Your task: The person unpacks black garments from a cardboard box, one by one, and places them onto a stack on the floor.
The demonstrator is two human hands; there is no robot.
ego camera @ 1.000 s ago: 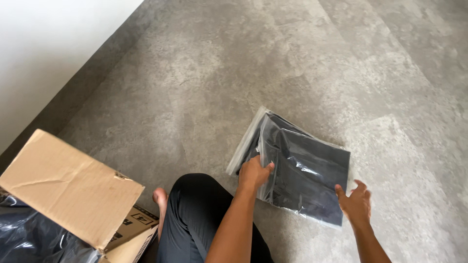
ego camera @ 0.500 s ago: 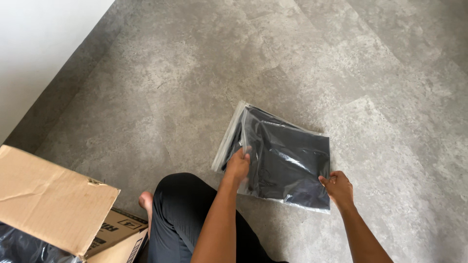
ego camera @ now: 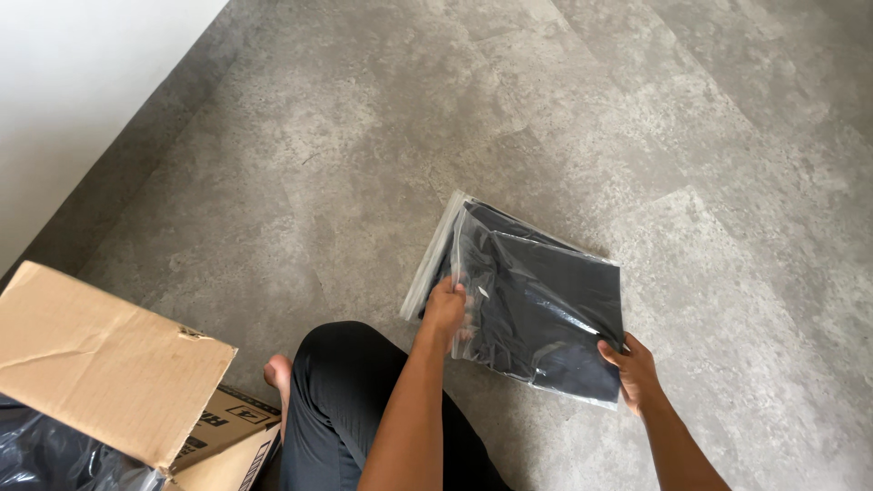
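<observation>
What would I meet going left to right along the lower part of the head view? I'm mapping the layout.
Cardboard box → bare foot → knee in black trousers → left hand → clear bag of dark fabric → right hand, all over grey floor.

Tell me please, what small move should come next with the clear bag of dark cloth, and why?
Probably lower the bag flat onto the grey floor. The left hand grips its near edge, the right hand holds a lower corner, and the bag is tilted just over bare floor.
</observation>
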